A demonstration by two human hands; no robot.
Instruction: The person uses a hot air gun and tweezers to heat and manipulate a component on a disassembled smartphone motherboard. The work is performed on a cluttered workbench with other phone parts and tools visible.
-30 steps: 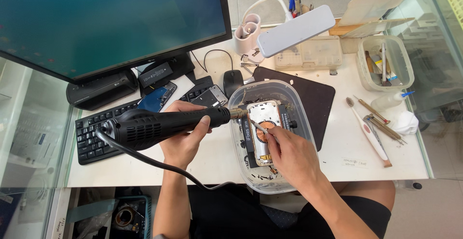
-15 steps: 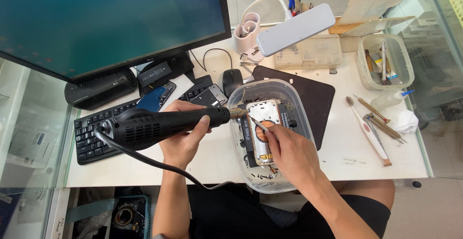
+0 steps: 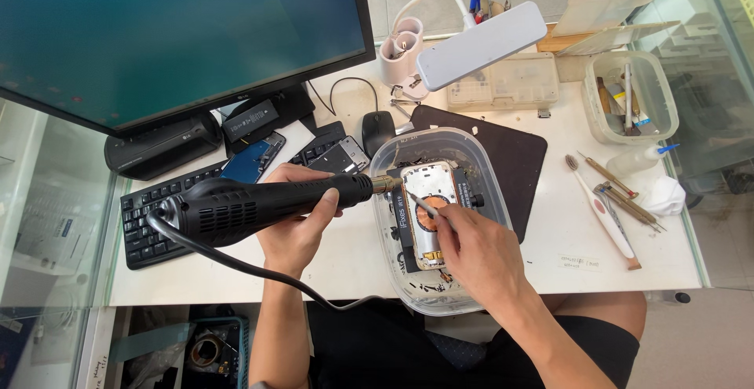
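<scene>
My left hand (image 3: 298,228) grips a black corded rotary tool (image 3: 251,204), held level with its metal tip at the left edge of an opened phone (image 3: 428,212). The phone lies clamped in a dark holder inside a clear plastic tub (image 3: 479,161) at the desk's front edge. My right hand (image 3: 483,252) rests over the phone's lower half and holds a thin pointed metal tool (image 3: 422,205) whose tip touches the phone's upper middle. The tool's black cord (image 3: 259,271) loops down past my left arm.
A monitor (image 3: 181,36) and black keyboard (image 3: 149,224) stand at the left. A white desk lamp (image 3: 479,43) reaches over the tub. A black mat (image 3: 522,153), a toothbrush (image 3: 601,212), small tools, a squeeze bottle and a clear tools container (image 3: 628,98) lie to the right.
My right hand has shifted slightly on the phone, bringing the thin tool's tip a little toward the phone's middle. The rotary tool stays at the phone's left edge.
</scene>
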